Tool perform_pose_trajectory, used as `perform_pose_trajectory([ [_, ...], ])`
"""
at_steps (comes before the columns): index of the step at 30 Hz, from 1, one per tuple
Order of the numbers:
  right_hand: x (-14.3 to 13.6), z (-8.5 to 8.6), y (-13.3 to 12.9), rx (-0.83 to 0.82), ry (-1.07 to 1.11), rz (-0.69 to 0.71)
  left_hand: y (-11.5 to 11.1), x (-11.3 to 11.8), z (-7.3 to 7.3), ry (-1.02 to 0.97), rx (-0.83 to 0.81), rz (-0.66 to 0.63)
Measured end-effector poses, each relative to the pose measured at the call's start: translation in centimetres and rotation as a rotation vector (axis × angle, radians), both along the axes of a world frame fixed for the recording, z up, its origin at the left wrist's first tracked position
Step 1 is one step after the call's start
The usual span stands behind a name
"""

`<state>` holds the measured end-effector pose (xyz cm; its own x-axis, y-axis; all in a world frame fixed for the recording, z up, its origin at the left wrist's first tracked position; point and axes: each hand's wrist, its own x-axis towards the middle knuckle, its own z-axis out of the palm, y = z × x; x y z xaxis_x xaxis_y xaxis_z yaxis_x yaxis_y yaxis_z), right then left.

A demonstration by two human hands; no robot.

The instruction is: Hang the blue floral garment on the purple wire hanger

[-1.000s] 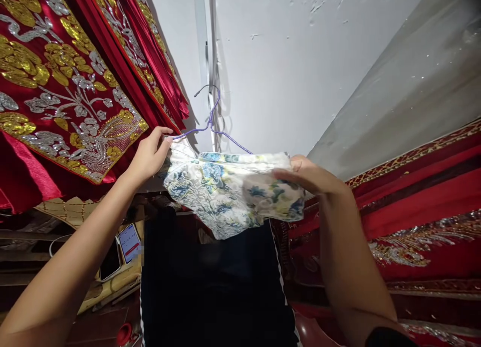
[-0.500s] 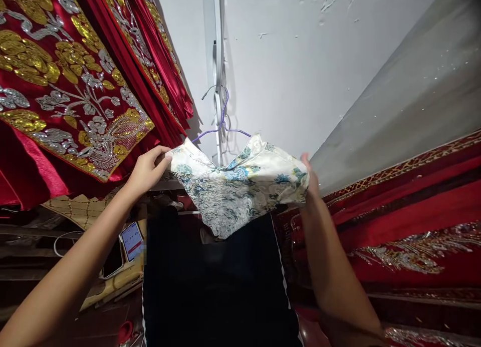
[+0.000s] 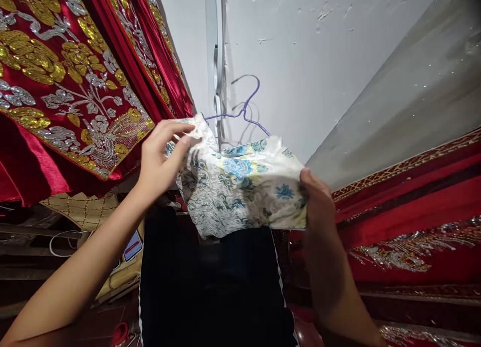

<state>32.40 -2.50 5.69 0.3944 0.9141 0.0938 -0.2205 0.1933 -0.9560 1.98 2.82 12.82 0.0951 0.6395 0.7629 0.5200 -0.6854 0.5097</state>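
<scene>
Rough white wall [image 3: 300,76] across the upper middle of the frame, with a pale upright strip [image 3: 219,61] toward its left side. At upper left, red hanging cloth [image 3: 48,61] worked in gold and silver flowers; at right, sequined red fabric [image 3: 413,207] below a gray sheet [image 3: 406,96]. Near the middle of the frame, a white, blue-flowered garment [image 3: 233,202], spread between both hands above black cloth [image 3: 210,297]. Rising from its neckline, a purple hanger [image 3: 244,110], hook just right of the strip. At the shoulder on the frame's left, left hand [image 3: 156,154], thumb and forefinger over white material; impossible to tell if clamped. At the opposite sleeve edge, right hand [image 3: 319,202], slightly blurred, grip clamped on the garment, thumb in front. At lower left, partly behind the forearm, a lit phone [image 3: 132,247].
</scene>
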Motion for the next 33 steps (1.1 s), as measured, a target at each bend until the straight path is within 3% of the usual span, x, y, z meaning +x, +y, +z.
perform_pose_trajectory([
  [2,-1.8,-1.6,-2.0,0.033,-0.003,-0.005,-0.9,1.3,0.1,-0.080,-0.226,-0.186],
  [4,-3.4,-2.6,-4.0,0.135,-0.185,0.157,-1.6,2.4,-0.1,-0.237,-0.500,-0.361],
  [6,-4.5,-2.7,-5.4,0.292,-0.431,0.520,-2.3,3.0,-0.4,-0.441,-0.775,-0.473],
  [8,-5.0,-2.2,-5.9,0.426,-0.566,0.898,-3.4,2.9,-0.4,-0.613,-0.988,-0.506],
  [9,-5.0,-2.0,-5.7,0.466,-0.583,1.000,-4.1,2.5,-0.4,-0.652,-1.064,-0.505],
  [11,-4.6,-1.7,-4.4,0.468,-0.612,0.974,-5.6,1.1,-0.2,-0.591,-1.172,-0.487],
  [14,-3.7,-2.2,-1.1,0.380,-0.703,0.627,-7.6,-2.0,0.5,-0.224,-1.235,-0.423],
  [17,-3.2,-2.9,2.4,0.297,-0.818,0.438,-8.6,-5.3,1.7,0.147,-1.099,-0.306],
  [20,-3.5,-2.5,4.5,0.293,-0.860,0.486,-7.9,-7.4,3.3,0.318,-0.929,-0.250],
  [23,-4.2,-1.2,5.2,0.298,-0.744,0.549,-5.6,-7.9,3.8,0.320,-0.714,-0.100],
  [26,-4.3,0.3,5.6,0.217,-0.570,0.532,-2.9,-6.9,2.8,0.154,-0.358,0.087],
  [30,-3.3,1.7,7.3,0.234,-0.291,0.304,-1.5,-3.9,0.0,0.101,0.144,0.279],
  [33,-1.9,2.0,9.0,0.300,-0.252,0.152,-2.2,-1.5,-2.9,0.170,0.304,0.215],
])
